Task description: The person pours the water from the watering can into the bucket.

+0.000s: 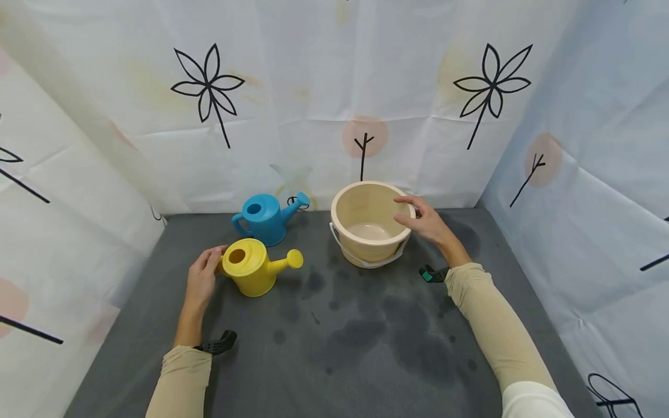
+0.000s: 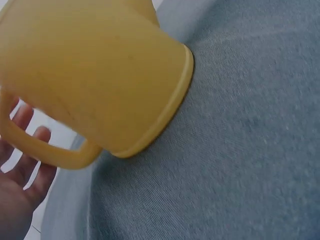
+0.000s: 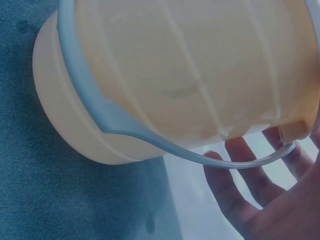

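At the left, a yellow watering can stands upright, its spout to the right. My left hand is at its handle; in the left wrist view the fingers extend loosely behind the yellow handle, not wrapped round it. The thumb is hidden there. A cream bucket stands upright further right, its white bail hanging down in front. My right hand touches its right rim, with fingertips reaching over the opening. In the right wrist view, spread fingers lie beside the bucket wall, near the bail's end.
A blue watering can stands behind the yellow one, close to it. Dark wet patches mark the grey cloth surface. White printed sheets enclose the back and both sides.
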Demonstrator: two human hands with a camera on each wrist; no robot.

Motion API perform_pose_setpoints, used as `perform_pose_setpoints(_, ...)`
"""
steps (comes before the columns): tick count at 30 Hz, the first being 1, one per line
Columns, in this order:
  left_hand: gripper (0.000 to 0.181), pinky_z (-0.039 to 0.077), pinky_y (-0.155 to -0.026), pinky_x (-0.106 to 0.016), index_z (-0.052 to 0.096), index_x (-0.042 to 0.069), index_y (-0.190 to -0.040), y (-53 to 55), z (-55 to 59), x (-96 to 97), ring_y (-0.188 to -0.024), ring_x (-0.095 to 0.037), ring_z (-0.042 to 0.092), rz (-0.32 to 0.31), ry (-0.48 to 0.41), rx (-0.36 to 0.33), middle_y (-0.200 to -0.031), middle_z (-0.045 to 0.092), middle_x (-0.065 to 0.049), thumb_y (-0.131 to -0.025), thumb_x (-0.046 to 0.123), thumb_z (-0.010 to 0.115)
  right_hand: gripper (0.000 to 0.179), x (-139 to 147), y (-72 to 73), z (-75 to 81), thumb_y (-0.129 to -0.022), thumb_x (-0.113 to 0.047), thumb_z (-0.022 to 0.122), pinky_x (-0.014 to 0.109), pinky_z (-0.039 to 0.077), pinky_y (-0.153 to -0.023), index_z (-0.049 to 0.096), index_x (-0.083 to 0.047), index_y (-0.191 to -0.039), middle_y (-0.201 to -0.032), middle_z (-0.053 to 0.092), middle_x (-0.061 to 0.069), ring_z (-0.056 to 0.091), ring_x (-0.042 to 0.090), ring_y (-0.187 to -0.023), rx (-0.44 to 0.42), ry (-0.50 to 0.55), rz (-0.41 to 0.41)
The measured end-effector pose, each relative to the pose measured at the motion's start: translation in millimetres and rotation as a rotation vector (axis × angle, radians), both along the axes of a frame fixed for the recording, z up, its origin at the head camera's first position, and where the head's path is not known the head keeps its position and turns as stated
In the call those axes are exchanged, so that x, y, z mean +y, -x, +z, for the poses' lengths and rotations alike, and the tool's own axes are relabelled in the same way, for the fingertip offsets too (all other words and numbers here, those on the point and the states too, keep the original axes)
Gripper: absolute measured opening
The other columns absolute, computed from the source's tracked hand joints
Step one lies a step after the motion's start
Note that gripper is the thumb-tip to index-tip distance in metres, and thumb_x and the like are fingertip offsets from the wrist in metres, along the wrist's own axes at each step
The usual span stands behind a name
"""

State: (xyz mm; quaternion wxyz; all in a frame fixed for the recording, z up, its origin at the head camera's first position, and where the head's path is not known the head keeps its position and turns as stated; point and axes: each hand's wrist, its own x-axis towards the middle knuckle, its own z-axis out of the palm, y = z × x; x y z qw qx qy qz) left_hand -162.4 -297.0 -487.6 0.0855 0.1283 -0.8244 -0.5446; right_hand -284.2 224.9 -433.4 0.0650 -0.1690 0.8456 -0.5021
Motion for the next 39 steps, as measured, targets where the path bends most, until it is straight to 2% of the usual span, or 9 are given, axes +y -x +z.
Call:
perform_pose_setpoints(2,0.053,0.044,-0.093,-0.022,0.055,0.007,-0.144,-1.0,-2.5,-2.7,-0.101,0.002,0.049,-0.025,0.011,-0.033,-0.115,0.055,0.021,-0.110,0.045,0.040,0.055,0.3,0.2,-0.5,-0.102,-0.023,0.062,0.027,0.051,-0.084,0.046,-0.011,-0.153,-0.164,0.025,0.019,0.053,0.039,-0.122,-0.006,0.002,-0.002)
perform_pose_setpoints(5,0.055,0.042,-0.093,-0.018,0.054,0.008,-0.146,-3.0,-6.9,-6.0,-0.104,0.005,0.049,-0.066,0.039,-0.048,-0.112,0.051,0.027,-0.110,0.046,0.036,0.057,0.1,1.0,-1.5,-0.101,-0.024,0.062,0.025,0.051,-0.083,0.045,-0.010,-0.153,-0.164,0.024,0.020,0.054,0.039,-0.121,-0.008,-0.011,-0.001)
perform_pose_setpoints(10,0.054,0.039,-0.090,-0.010,0.055,0.010,-0.143,-5.0,-11.7,-7.7,-0.106,0.007,0.048,-0.079,0.046,-0.033,-0.113,0.051,0.029,-0.110,0.048,0.037,0.056,-0.5,0.3,-1.5,-0.101,-0.026,0.062,0.023,0.052,-0.082,0.045,-0.011,-0.153,-0.164,0.024,0.020,0.056,0.040,-0.121,-0.015,-0.005,-0.003)
perform_pose_setpoints(16,0.047,0.040,-0.088,-0.006,0.055,0.002,-0.138,-4.6,-8.9,-5.8,-0.104,0.008,0.048,-0.083,0.017,-0.045,-0.108,0.052,0.028,-0.112,0.037,0.039,0.055,-0.3,-2.1,-2.0,-0.102,-0.027,0.062,0.023,0.053,-0.082,0.045,-0.011,-0.152,-0.162,0.026,0.019,0.057,0.039,-0.121,-0.017,-0.011,-0.011)
perform_pose_setpoints(20,0.046,0.042,-0.088,-0.006,0.057,0.003,-0.134,-3.5,-9.9,-5.1,-0.103,0.006,0.051,-0.064,-0.026,-0.029,-0.106,0.054,0.027,-0.110,0.039,0.043,0.054,-0.2,-1.7,-2.1,-0.103,-0.027,0.062,0.025,0.053,-0.084,0.046,-0.013,-0.152,-0.164,0.024,0.017,0.057,0.039,-0.120,-0.021,-0.010,-0.014)
perform_pose_setpoints(24,0.047,0.045,-0.087,-0.007,0.062,0.008,-0.129,-0.9,-17.3,-7.4,-0.102,0.003,0.053,-0.040,-0.049,-0.021,-0.104,0.058,0.026,-0.106,0.046,0.048,0.056,-0.2,-0.9,-3.0,-0.103,-0.026,0.061,0.024,0.052,-0.083,0.044,-0.011,-0.154,-0.165,0.022,0.019,0.056,0.041,-0.123,-0.016,-0.012,-0.007)
perform_pose_setpoints(29,0.045,0.049,-0.084,-0.008,0.067,0.011,-0.125,3.4,-21.5,-4.4,-0.095,-0.003,0.059,-0.017,-0.135,0.012,-0.097,0.064,0.018,-0.102,0.048,0.055,0.056,-2.2,-4.5,1.5,-0.102,-0.023,0.061,0.021,0.052,-0.081,0.043,-0.008,-0.154,-0.164,0.023,0.021,0.056,0.040,-0.121,-0.031,0.014,-0.001)
perform_pose_setpoints(32,0.043,0.050,-0.083,-0.008,0.069,0.013,-0.122,6.0,-21.9,-1.9,-0.093,-0.004,0.060,0.005,-0.178,0.009,-0.094,0.065,0.017,-0.100,0.048,0.058,0.056,-2.3,-4.9,1.5,-0.103,-0.023,0.060,0.019,0.053,-0.080,0.043,-0.008,-0.154,-0.163,0.025,0.021,0.057,0.037,-0.118,-0.040,0.023,-0.008)
perform_pose_setpoints(39,0.053,0.045,-0.089,-0.011,0.067,0.012,-0.125,10.2,-27.6,-3.1,-0.104,-0.002,0.054,0.032,-0.100,-0.059,-0.103,0.061,0.022,-0.099,0.056,0.053,0.055,0.8,2.0,-6.4,-0.103,-0.019,0.059,0.018,0.053,-0.078,0.042,-0.007,-0.154,-0.164,0.024,0.021,0.057,0.033,-0.115,-0.052,0.040,-0.017)
